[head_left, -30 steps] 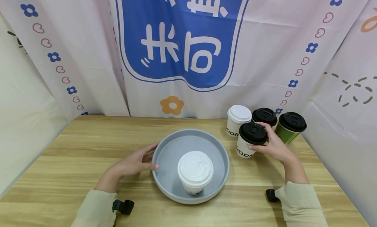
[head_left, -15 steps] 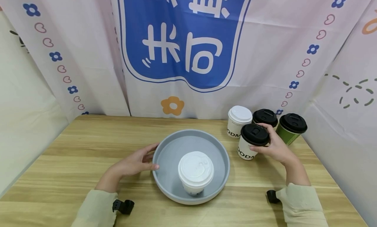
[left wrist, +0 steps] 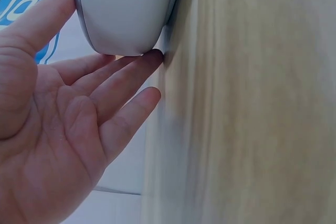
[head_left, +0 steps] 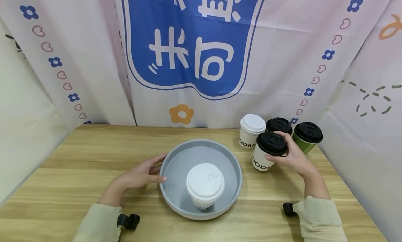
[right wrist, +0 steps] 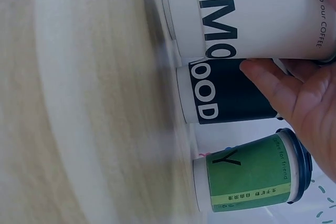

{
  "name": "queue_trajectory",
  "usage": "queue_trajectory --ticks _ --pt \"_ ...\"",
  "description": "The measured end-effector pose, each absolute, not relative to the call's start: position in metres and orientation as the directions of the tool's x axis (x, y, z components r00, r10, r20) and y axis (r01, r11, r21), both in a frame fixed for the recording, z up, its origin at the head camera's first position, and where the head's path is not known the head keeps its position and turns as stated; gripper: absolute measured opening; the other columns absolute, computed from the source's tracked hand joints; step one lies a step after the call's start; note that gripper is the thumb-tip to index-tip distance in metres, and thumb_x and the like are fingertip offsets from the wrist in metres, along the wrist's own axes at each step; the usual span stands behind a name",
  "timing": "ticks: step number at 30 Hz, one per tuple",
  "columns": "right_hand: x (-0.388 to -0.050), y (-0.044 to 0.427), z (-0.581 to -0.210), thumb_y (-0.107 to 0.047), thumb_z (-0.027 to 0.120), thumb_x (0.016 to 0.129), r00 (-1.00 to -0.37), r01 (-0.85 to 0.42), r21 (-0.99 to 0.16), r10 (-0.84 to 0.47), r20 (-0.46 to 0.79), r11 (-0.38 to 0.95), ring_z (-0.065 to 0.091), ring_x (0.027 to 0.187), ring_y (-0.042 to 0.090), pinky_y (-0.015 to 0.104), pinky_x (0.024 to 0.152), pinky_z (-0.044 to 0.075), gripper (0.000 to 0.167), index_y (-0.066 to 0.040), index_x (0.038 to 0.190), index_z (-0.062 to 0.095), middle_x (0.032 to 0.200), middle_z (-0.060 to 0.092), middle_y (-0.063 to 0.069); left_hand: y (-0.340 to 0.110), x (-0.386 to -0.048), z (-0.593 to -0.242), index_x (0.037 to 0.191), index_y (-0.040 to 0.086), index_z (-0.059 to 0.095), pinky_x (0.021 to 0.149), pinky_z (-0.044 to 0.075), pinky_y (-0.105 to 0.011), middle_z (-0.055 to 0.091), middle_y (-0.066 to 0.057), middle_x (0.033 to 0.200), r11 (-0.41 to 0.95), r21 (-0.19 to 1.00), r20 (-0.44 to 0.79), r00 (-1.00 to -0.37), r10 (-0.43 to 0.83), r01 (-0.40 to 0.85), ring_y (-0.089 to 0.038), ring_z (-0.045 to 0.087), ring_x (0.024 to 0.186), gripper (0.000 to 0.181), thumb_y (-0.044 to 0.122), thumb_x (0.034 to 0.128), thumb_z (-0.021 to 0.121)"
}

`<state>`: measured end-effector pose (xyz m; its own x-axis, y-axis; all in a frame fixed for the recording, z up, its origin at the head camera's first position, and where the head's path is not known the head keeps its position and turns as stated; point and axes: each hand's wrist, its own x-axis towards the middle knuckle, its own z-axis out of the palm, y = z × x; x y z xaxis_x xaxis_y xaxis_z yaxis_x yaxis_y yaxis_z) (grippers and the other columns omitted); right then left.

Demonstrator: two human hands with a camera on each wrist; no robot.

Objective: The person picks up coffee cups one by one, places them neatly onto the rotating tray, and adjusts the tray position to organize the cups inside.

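The left hand (head_left: 140,174) touches the grey tray (head_left: 177,168), its fingers loosely extended against the outer side and thumb tip at the rim; a first white cup (head_left: 205,182) stands in the tray's near half. Further right, beyond the tray, a second white cup (head_left: 252,128) stands behind the black-lidded cup (head_left: 263,157), which the right hand (head_left: 293,156) grips between thumb and fingers, near a dark cup (right wrist: 236,95) and a green cup (head_left: 306,137).

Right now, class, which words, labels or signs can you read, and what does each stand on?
"OOD" (head view), "DMO" (right wrist view): white cup in the right hand
"to our COFFEE": same cup
"OOD": dark cup
"Y": green cup
"Coffee for friend": green cup
"ODM": white-lidded cup at the back
Too small: print on the cup in the tray
Unclear: blue sign, partly cut off
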<state>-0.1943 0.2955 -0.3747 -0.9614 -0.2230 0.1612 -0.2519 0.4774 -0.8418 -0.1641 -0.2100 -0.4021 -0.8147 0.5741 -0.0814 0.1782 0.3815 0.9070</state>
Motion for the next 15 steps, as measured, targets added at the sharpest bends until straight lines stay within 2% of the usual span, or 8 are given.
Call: queue_trajectory --ticks 4,10,15 --pt "-0.193 0.297 -0.373 -0.008 0.082 0.081 -0.963 -0.254 -0.838 -0.211 0.169 0.483 0.052 0.111 -0.010 0.006 0.091 0.041 0.087 -0.011 0.149 0.028 0.138 0.048 0.005 -0.209 -0.167 -0.401 0.158 0.003 0.016 0.111 0.041 -0.059 0.017 -0.028 0.162 0.396 0.903 -0.100 -0.812 0.575 0.169 -0.054 0.028 0.143 0.088 0.020 0.0921 0.071" --pt "-0.193 0.298 -0.371 -0.008 0.082 0.080 -0.962 -0.256 -0.844 -0.213 0.173 0.470 0.052 0.112 -0.009 0.006 0.093 0.040 0.087 -0.011 0.148 0.029 0.134 0.050 -0.004 -0.210 -0.174 -0.399 0.158 0.004 0.018 0.111 0.040 -0.063 0.019 -0.027 0.162 0.419 0.891 -0.118 -0.803 0.585 0.175 -0.055 0.028 0.143 0.087 0.021 0.0919 0.072" --pt "-0.192 0.298 -0.371 -0.008 0.082 0.081 -0.965 -0.242 -0.844 -0.207 0.160 0.479 0.052 0.111 -0.009 0.005 0.092 0.040 0.086 -0.011 0.148 0.029 0.135 0.049 0.000 -0.211 -0.180 -0.398 0.159 0.005 0.018 0.111 0.039 -0.064 0.018 -0.028 0.162 0.416 0.892 -0.129 -0.785 0.606 0.175 -0.055 0.029 0.142 0.088 0.020 0.0917 0.072"
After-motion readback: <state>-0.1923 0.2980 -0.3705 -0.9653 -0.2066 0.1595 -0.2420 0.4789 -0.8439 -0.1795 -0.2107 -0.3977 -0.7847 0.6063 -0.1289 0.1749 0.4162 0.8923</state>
